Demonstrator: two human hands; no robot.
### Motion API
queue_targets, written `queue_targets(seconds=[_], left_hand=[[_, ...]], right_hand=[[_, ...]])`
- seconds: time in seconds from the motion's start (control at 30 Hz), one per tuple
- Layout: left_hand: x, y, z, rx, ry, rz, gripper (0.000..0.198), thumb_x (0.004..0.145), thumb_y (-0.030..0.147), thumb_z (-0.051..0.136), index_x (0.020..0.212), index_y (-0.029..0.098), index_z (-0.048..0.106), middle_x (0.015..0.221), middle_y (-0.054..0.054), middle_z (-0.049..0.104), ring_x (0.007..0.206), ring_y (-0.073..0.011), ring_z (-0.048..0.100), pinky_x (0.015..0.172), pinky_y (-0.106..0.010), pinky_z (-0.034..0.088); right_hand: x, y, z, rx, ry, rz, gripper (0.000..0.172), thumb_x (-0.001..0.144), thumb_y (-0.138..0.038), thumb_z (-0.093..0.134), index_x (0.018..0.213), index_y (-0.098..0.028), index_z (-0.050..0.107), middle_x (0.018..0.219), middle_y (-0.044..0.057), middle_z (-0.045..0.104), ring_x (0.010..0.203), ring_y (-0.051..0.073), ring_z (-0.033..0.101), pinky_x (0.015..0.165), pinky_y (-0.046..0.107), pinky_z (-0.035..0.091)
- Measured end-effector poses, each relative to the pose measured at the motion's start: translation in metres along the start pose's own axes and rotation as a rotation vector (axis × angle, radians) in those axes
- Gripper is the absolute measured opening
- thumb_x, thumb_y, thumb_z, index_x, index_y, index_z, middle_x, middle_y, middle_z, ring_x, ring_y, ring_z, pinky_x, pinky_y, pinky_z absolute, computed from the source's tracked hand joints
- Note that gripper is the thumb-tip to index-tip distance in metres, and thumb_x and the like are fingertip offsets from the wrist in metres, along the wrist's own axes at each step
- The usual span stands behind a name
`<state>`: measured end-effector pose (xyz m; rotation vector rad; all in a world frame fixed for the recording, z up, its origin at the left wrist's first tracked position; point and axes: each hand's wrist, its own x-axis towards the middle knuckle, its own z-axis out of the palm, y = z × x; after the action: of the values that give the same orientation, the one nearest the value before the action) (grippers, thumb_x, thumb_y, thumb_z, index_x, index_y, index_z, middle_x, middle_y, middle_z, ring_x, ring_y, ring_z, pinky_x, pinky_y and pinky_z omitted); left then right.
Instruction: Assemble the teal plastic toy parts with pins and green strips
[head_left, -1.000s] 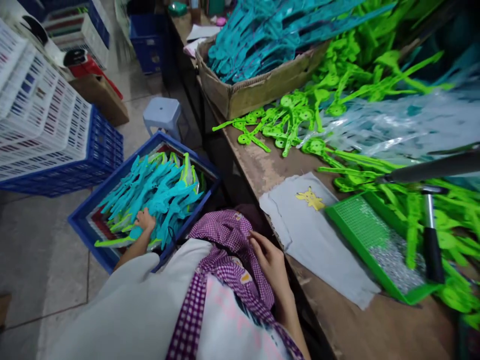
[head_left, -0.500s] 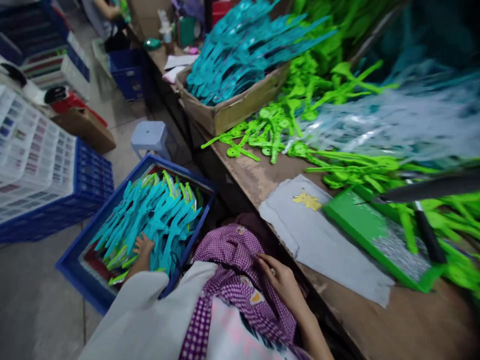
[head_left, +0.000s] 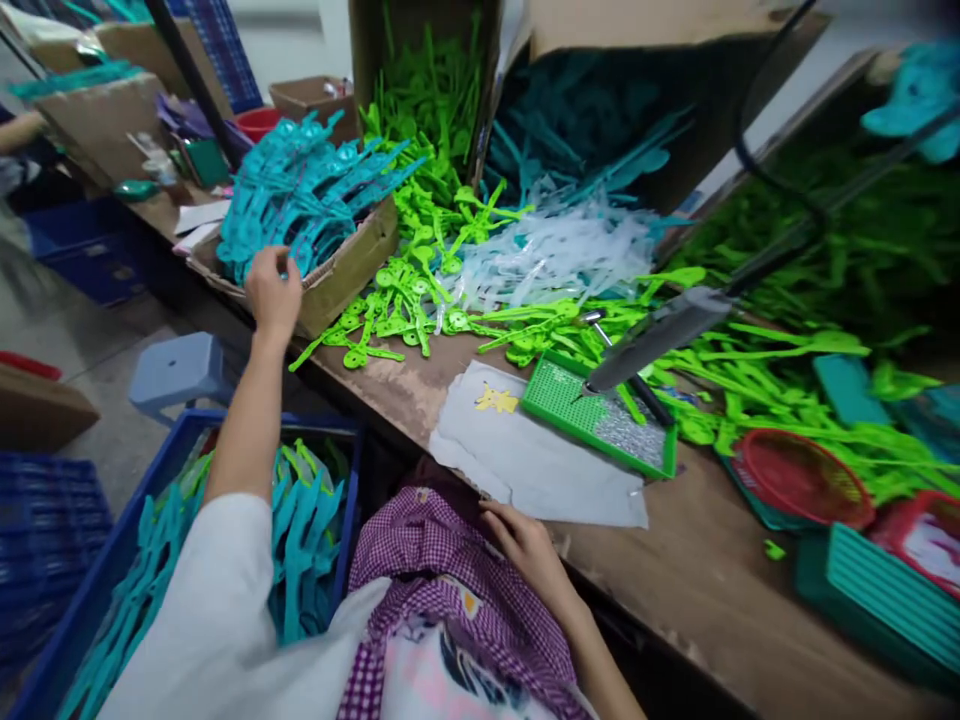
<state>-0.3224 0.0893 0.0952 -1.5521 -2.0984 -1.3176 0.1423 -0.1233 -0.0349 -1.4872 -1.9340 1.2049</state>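
Observation:
My left hand [head_left: 274,290] is at the near edge of a cardboard box [head_left: 349,265] heaped with teal plastic pieces [head_left: 300,190]. Its fingers are curled, thumb and forefinger bent toward each other; whatever lies between them is hidden. My right hand [head_left: 525,545] lies at the table's front edge beside my checked apron [head_left: 465,560], fingers stretched out and holding nothing. Below my left arm, a blue crate [head_left: 349,530] contains more teal pieces [head_left: 307,540] and some lime-green ones. On the table, a yellow cut-out figure [head_left: 495,398] rests on a white sheet [head_left: 540,470].
A green tray [head_left: 559,395] holds small silvery bits. Above it hangs a pointed grey tool [head_left: 660,335] on an arm. Lime-green pieces [head_left: 420,285] and clear strips [head_left: 559,255] pile behind. Red and green baskets [head_left: 802,480] stand right; a stool [head_left: 180,370] stands left.
My left hand has left the teal pieces in the blue crate and moved up to the cardboard box. The view has turned to the right. My right hand stays by the table edge.

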Motion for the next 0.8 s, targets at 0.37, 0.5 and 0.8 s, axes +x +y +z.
queue_targets(seconds=[0.37, 0.5, 0.8], left_hand=[[0.09, -0.022, 0.046, 0.189, -0.198, -0.259, 0.036, 0.07, 0.019, 0.078, 0.095, -0.003, 0.064, 0.095, -0.004, 0.075, 0.083, -0.0103, 0.055, 0.098, -0.028, 0.042], [0.083, -0.013, 0.027, 0.171, -0.143, -0.219, 0.032, 0.069, 0.019, 0.078, 0.092, 0.0, 0.067, 0.119, -0.008, 0.067, 0.093, -0.0124, 0.052, 0.103, -0.034, 0.041], [0.036, 0.019, -0.015, 0.079, -0.04, 0.139, 0.017, 0.063, 0.012, 0.074, 0.08, 0.011, 0.072, 0.133, -0.008, 0.053, 0.118, -0.0249, 0.05, 0.111, -0.053, 0.034]], right_hand=[[-0.008, 0.011, -0.006, 0.068, 0.0, 0.062, 0.044, 0.093, -0.052, 0.047, 0.106, -0.021, 0.075, 0.109, 0.01, 0.077, 0.101, 0.026, 0.073, 0.096, 0.041, 0.056], [-0.004, 0.007, -0.009, 0.055, -0.017, 0.055, 0.043, 0.094, -0.05, 0.046, 0.107, -0.022, 0.075, 0.109, 0.009, 0.077, 0.101, 0.026, 0.073, 0.094, 0.041, 0.056], [0.011, -0.017, -0.021, 0.001, 0.068, -0.034, 0.036, 0.096, -0.042, 0.045, 0.107, -0.024, 0.074, 0.107, 0.007, 0.077, 0.098, 0.024, 0.073, 0.09, 0.038, 0.058]])
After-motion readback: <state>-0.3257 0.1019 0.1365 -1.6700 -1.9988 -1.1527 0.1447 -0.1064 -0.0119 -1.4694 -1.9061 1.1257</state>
